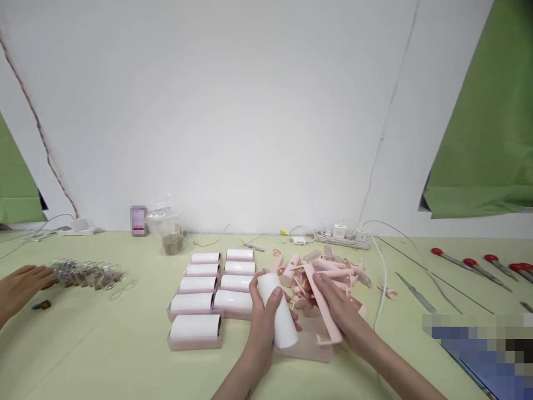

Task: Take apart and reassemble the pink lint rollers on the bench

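Note:
My left hand [266,314] is wrapped around a smooth white roll [280,316], tilted, with its thumb on the upper side. A long pink plastic piece [320,305] with a short lip at its near end is gripped in my right hand [339,305]. The two held things are side by side and apart. Behind them lies a pile of pink plastic parts [350,272]. Below, a translucent pink piece [308,339] rests flat on the table. To the left, several white rolls [195,326] lie in pink holders [195,345], arranged in two columns.
Another person's hand [25,286] reaches in from the left beside small clear-wrapped items [83,272]. A plastic bag [169,228] and a phone [139,221] stand near the wall. A power strip [341,240], cable [383,272], blade [416,291] and red-ended tools [485,272] lie to the right.

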Available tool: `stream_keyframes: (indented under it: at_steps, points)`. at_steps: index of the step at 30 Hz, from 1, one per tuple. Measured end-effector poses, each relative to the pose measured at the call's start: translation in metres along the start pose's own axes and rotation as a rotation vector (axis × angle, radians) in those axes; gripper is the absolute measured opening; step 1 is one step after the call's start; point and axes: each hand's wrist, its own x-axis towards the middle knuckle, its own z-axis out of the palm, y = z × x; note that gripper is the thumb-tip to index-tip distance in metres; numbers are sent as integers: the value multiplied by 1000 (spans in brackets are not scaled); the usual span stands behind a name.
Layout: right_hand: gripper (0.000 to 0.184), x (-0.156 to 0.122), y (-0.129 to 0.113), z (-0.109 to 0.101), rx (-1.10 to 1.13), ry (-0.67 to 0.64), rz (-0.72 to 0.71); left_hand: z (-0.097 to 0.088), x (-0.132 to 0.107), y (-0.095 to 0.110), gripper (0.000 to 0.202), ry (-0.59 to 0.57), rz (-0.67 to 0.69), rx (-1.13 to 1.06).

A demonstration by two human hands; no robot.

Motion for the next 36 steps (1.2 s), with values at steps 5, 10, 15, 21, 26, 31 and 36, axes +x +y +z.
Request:
stream_keyframes:
  at_steps: [5,10,15,21,26,31,36]
  points:
    - [51,-23,16,19,75,30,49,9,-8,-11,43,16,-86,-78]
    - [54,-32,17,25,212,55,60,14,-17,-15,43,-40,-193,-94]
    - [57,-43,18,29,259,151,133,18,-29,-13,50,-76,-228,-1]
    - [41,-42,9,25,-19,183,-258,18,-31,-11,64,-167,-159,70]
    - [30,-27,0,-3,-345,-51,-636,4,-19,4,63,-224,58,349]
    - [27,-20,-18,-29,-679,-240,-800,-2,-19,19,47,-390,226,696]
    - [18,-23,-34,-33,-1073,-383,-920,-3,-24,25,46,-498,199,1035]
